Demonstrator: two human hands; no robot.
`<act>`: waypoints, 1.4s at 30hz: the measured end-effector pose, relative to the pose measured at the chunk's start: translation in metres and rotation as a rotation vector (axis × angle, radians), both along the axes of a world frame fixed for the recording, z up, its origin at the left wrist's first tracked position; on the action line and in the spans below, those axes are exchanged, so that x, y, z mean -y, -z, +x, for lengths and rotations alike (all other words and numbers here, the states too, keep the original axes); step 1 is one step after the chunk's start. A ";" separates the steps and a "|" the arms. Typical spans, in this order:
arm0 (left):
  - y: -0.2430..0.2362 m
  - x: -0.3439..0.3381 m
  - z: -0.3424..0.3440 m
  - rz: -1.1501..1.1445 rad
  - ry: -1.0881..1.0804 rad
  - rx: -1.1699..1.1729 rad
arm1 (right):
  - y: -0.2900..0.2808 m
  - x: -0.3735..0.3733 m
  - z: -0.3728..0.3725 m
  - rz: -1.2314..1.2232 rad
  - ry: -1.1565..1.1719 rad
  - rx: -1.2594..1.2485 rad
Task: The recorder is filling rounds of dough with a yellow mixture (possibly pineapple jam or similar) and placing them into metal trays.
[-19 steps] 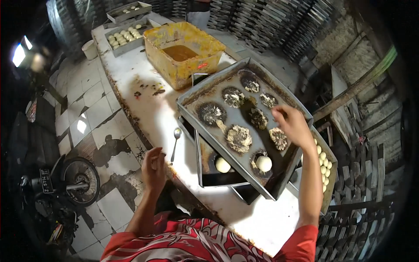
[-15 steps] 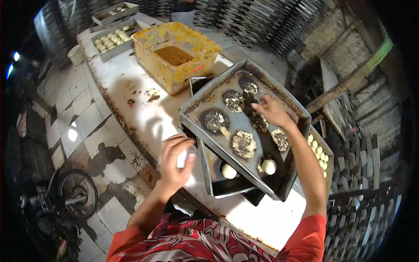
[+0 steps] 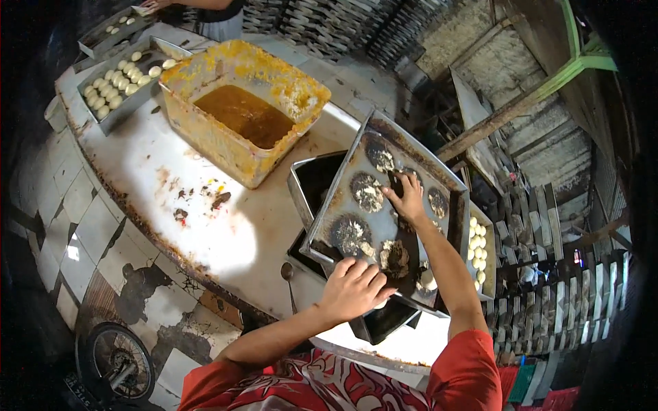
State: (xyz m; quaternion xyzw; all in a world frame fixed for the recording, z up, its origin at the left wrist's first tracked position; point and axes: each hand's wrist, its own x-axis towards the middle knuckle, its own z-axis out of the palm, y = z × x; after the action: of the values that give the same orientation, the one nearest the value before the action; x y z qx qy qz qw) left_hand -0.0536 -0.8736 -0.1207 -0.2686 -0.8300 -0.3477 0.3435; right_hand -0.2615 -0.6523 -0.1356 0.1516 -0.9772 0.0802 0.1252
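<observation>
A worn metal baking tray (image 3: 353,178) lies askew on top of other dark trays (image 3: 301,185). Inside it are round blackened patches with pale crumbly residue (image 3: 394,259), and a pale dough ball (image 3: 428,279) sits near its close end. My right hand (image 3: 409,200) reaches into this tray, thumb apart from the fingers, fingertips at a dark patch and nothing seen in them. At the tray's near left rim is my left hand (image 3: 355,291), its fingers curled. Something pale shows under those fingers, but what they hold is mostly hidden.
A yellow-stained tub (image 3: 205,140) of brown liquid stands on the white table (image 3: 219,240). Trays of dough balls lie at far left (image 3: 113,85) and right (image 3: 482,257). A spoon (image 3: 288,274) rests by my left forearm. Another person (image 3: 219,17) stands beyond; a wheel (image 3: 120,359) is lower left.
My left hand has moved right, from beside the trays to the top tray's near rim, and its fingers have curled. My right hand stays over the tray, lower now. The view has shifted.
</observation>
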 end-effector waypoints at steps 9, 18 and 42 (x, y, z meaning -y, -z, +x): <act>0.001 -0.006 -0.007 0.026 0.008 0.019 | 0.010 -0.002 -0.010 -0.120 0.035 -0.148; 0.004 -0.007 -0.007 0.043 -0.038 -0.013 | -0.004 -0.001 0.002 -0.230 -0.021 0.023; -0.005 -0.008 -0.005 0.034 0.014 0.029 | 0.021 0.014 -0.015 -0.141 0.287 -0.161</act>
State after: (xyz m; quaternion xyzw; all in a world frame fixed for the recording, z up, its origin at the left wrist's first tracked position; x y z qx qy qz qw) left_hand -0.0590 -0.8654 -0.1157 -0.2636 -0.8269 -0.3682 0.3334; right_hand -0.2764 -0.6659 -0.1570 0.0076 -0.9676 0.1176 0.2234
